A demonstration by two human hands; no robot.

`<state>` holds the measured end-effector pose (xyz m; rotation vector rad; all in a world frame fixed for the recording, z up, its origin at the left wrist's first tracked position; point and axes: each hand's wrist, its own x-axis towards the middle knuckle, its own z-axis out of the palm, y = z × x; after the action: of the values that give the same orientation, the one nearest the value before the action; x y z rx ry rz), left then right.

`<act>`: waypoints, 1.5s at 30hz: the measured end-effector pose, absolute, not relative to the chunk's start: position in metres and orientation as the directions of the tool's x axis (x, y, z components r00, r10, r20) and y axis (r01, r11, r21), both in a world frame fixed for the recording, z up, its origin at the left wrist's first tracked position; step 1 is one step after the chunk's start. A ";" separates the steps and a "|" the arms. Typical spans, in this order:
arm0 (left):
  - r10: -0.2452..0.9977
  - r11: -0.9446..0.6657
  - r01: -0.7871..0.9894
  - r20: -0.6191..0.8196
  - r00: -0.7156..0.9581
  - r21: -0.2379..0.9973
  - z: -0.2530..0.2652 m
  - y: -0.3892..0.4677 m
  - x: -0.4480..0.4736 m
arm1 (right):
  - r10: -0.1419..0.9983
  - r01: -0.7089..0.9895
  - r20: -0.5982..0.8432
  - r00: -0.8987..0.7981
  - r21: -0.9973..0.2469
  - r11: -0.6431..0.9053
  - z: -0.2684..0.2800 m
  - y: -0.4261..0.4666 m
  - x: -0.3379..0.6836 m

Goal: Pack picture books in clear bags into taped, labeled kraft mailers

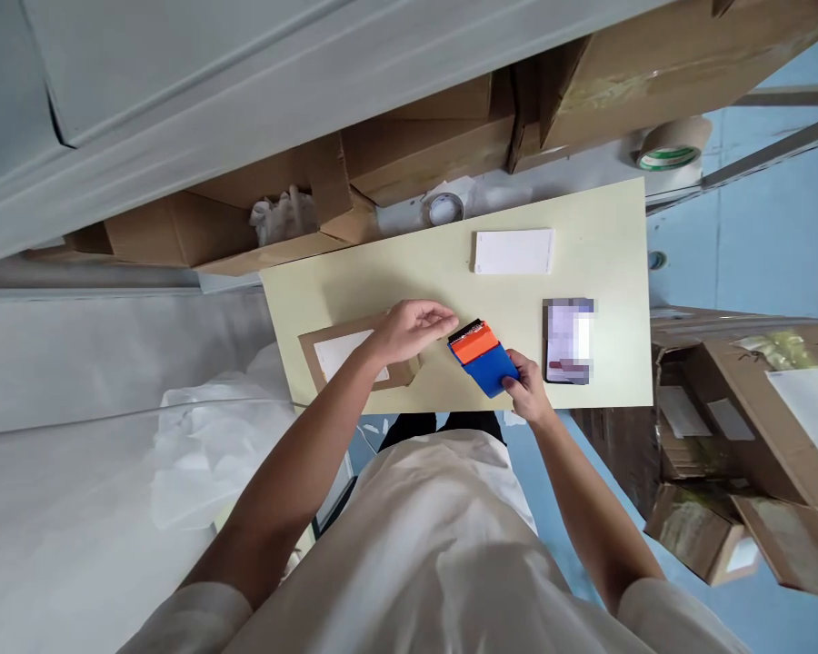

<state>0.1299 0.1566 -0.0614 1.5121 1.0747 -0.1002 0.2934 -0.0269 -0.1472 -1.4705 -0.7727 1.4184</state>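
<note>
My right hand [528,389] grips a flat blue case [492,369] by its lower right corner, thumb on top. Out of the case's upper end stick an orange piece [473,342] and a black strip [464,331] with small light marks; what exactly they are I cannot make out. My left hand [419,329] hovers at that upper end, its fingers stretched out and its fingertips just beside the black strip. No object shows in it. Beneath the left forearm lies a brown cardboard piece [404,374] with a white label, partly hidden.
On the pale table [600,254] lie a white pad [514,252] and a phone-like device [567,341], partly blurred. Cardboard boxes [423,145] line the back edge, with tape rolls [445,209] beside them. More boxes [756,427] stand at right; a white plastic bag [208,445] hangs at left.
</note>
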 end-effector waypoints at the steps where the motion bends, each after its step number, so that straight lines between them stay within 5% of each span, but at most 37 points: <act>1: 0.513 0.127 0.678 -0.632 0.580 0.724 -0.062 0.162 0.136 | 0.904 -0.171 -0.408 0.130 -0.907 -0.385 -0.148 -0.026 0.292; 8: 0.467 -0.170 0.816 -0.684 0.561 0.553 -0.085 0.192 0.161 | 0.822 -0.300 -0.526 0.217 -0.837 -0.457 -0.150 -0.017 0.281; 13: 0.424 -0.355 0.879 -0.784 0.454 0.318 -0.104 0.203 0.161 | 0.677 -0.495 -0.716 0.171 -0.656 -0.569 -0.152 -0.011 0.266; 23: 0.325 -0.765 0.644 -0.864 0.384 -0.001 -0.120 0.196 0.132 | 0.535 -0.757 -0.835 -0.127 -0.267 -0.597 -0.178 -0.081 0.198; 28: 0.447 -0.829 0.533 -0.772 0.451 -0.168 -0.132 0.184 0.110 | 0.571 -0.844 -0.806 -0.156 -0.192 -0.501 -0.193 -0.078 0.153; 40: 0.553 -0.786 0.606 -0.583 0.596 -0.126 -0.118 0.176 0.075 | 0.582 -0.846 -0.792 -0.185 -0.173 -0.504 -0.201 -0.063 0.129; 45: 0.351 -0.846 0.528 -0.665 0.659 0.076 -0.092 0.193 0.053 | 0.578 -0.836 -0.791 -0.199 -0.171 -0.522 -0.202 -0.066 0.126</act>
<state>0.0535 0.1933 -0.0922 2.6141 0.7076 -0.9670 0.1261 -0.0660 -0.2018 -1.0528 0.3683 1.8657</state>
